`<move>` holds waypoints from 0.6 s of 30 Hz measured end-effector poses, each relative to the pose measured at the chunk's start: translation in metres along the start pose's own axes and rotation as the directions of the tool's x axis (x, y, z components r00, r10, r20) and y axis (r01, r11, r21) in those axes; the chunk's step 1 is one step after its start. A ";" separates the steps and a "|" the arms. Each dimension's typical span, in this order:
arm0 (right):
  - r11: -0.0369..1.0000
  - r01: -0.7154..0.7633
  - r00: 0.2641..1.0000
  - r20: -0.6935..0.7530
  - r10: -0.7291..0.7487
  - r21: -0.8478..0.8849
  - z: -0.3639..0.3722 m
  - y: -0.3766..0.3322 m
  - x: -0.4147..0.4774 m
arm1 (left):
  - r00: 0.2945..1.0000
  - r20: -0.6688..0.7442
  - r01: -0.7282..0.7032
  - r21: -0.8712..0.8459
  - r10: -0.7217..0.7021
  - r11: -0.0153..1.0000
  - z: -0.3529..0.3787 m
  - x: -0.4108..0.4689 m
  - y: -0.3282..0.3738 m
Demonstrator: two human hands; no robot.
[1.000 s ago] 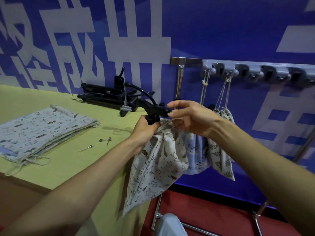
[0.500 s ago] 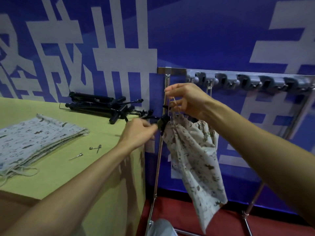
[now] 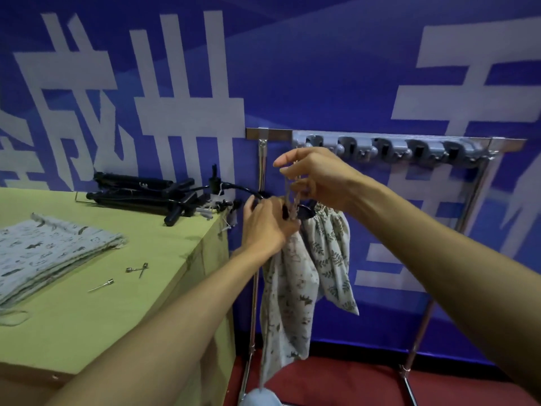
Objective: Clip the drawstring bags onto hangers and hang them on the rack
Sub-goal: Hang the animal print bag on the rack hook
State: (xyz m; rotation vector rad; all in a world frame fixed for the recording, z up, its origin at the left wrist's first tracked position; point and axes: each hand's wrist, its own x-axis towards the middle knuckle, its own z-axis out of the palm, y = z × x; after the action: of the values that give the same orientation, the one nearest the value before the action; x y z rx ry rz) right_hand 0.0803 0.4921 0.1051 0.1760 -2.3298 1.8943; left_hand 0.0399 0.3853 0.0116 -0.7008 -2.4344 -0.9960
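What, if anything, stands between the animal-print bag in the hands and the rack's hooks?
The leaf-print bag hangs directly behind the animal-print bag, below the rack's leftmost hooks, and the right hand, pinching cords, covers that end. The left hand grips the bag's top. Hooks further right appear free.

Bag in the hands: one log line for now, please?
left hand: grips animal-print bag top | right hand: pinches drawstring | leaf-print bag: behind it
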 end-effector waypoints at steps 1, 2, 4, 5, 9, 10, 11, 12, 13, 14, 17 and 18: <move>0.999 0.005 1.000 0.024 -0.004 -0.042 -0.004 -0.001 -0.001 | 0.999 0.033 -0.008 0.022 0.008 1.000 0.001 -0.002 -0.003; 0.996 0.009 0.999 0.051 -0.005 -0.090 -0.008 -0.002 -0.001 | 0.999 0.048 -0.023 0.049 0.021 0.999 0.003 -0.004 -0.008; 0.987 0.025 0.995 0.098 -0.009 -0.158 -0.017 -0.007 0.000 | 0.997 0.060 -0.047 0.092 0.042 0.995 0.005 -0.007 -0.013; 0.981 0.038 0.995 0.101 -0.019 -0.188 -0.022 -0.010 0.000 | 0.997 0.062 -0.058 0.090 0.052 0.994 0.006 -0.006 -0.013; 0.915 0.125 0.992 0.029 -0.124 -0.383 -0.031 -0.011 0.000 | 0.985 0.172 0.015 0.032 -0.021 0.999 0.005 0.004 -0.009; 0.897 0.146 0.989 0.032 -0.146 -0.418 -0.032 -0.008 -0.001 | 0.976 0.213 0.033 0.030 -0.039 0.999 0.006 0.006 -0.007; 0.883 0.161 0.987 0.046 -0.157 -0.440 -0.034 -0.006 -0.002 | 0.965 0.255 0.052 0.019 -0.055 0.998 0.007 0.008 -0.006; 0.874 0.170 0.985 0.060 -0.160 -0.455 -0.037 -0.005 -0.003 | 0.950 0.304 0.075 -0.018 -0.066 0.997 0.008 0.009 -0.007; 0.870 0.174 0.985 0.070 -0.160 -0.460 -0.040 -0.005 -0.004 | 0.931 0.359 0.106 -0.086 -0.069 0.991 0.008 0.009 -0.006; 0.877 0.173 0.985 0.071 -0.158 -0.448 -0.044 -0.007 -0.004 | 0.907 0.418 0.145 -0.184 -0.056 0.972 0.008 0.008 -0.002; 0.889 0.167 0.986 0.078 -0.148 -0.426 -0.055 -0.008 -0.003 | 0.883 0.470 0.269 -0.514 0.005 0.814 0.005 0.011 0.020; 0.883 0.167 0.986 0.075 -0.149 -0.438 -0.060 -0.007 -0.005 | 0.900 0.435 0.262 -0.560 0.011 0.786 0.005 0.015 0.030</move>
State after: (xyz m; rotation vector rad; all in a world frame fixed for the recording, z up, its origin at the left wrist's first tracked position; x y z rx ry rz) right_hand 0.0884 0.5490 0.1230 0.3426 -2.6070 1.2533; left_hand 0.0450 0.4121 0.0319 -1.0574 -2.5254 -1.9136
